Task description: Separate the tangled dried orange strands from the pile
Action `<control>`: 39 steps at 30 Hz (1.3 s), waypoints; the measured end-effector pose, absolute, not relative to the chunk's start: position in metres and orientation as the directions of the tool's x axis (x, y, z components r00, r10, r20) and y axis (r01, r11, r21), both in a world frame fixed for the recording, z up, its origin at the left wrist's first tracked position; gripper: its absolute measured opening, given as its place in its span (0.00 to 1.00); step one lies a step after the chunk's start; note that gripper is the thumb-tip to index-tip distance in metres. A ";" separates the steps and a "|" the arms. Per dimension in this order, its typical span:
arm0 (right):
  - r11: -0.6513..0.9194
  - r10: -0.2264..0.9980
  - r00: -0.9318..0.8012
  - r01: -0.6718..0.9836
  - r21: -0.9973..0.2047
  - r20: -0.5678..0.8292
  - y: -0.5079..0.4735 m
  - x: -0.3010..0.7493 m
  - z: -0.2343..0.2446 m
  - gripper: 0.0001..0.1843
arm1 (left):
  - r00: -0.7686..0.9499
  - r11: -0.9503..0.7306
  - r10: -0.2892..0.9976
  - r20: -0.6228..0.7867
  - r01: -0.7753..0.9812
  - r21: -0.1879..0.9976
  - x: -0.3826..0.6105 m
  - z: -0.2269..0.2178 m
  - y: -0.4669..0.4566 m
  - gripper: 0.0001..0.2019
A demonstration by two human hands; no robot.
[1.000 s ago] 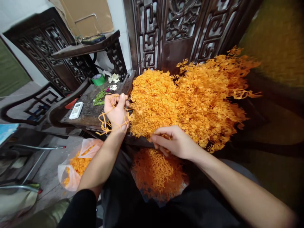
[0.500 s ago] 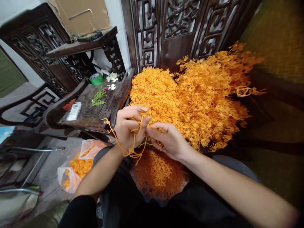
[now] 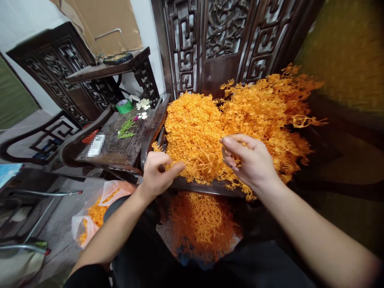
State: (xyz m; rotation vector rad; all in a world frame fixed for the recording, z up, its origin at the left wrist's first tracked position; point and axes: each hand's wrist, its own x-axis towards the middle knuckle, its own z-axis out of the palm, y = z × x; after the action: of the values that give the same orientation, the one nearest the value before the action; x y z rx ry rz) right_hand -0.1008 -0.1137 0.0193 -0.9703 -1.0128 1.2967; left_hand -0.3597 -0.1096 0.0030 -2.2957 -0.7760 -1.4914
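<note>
My left hand [image 3: 159, 174] is curled, its thumb stretched toward the right. An orange branching sprig [image 3: 156, 147] sticks out just behind its knuckles, and the hand seems closed on it. To the right, my right hand [image 3: 250, 160] has thumb and forefinger pinched together over the heap; whatever lies between the fingertips is too small to make out. Between the hands, loose thin orange stems [image 3: 207, 160] show in front of a dense pile of orange artificial sprigs [image 3: 192, 120]. A second, looser bunch of orange sprigs [image 3: 267, 108] spreads at the right.
Below, between my knees, is more orange stem material [image 3: 207, 220]. A pinkish plastic bag [image 3: 112, 190] with orange pieces lies on the floor at left. On the dark wooden chair seat [image 3: 117, 150] are green tape [image 3: 124, 106], green stems [image 3: 127, 128] and white flowers [image 3: 143, 104].
My hands have moved apart, the right one up and to the right over the pile. The long sprig that hung from my left hand no longer dangles below it.
</note>
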 end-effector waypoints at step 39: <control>0.051 0.931 -0.364 0.100 -0.994 0.011 -0.141 -0.133 0.020 0.17 | -0.136 -0.141 0.987 0.091 -0.428 0.893 -0.335 0.006 -0.089 0.26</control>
State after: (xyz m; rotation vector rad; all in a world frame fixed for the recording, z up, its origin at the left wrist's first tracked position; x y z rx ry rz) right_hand -0.1335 -0.1412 0.0196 -1.0667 -1.5779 1.3999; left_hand -0.3355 -0.0887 0.0059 -1.9089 -1.8912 -3.3330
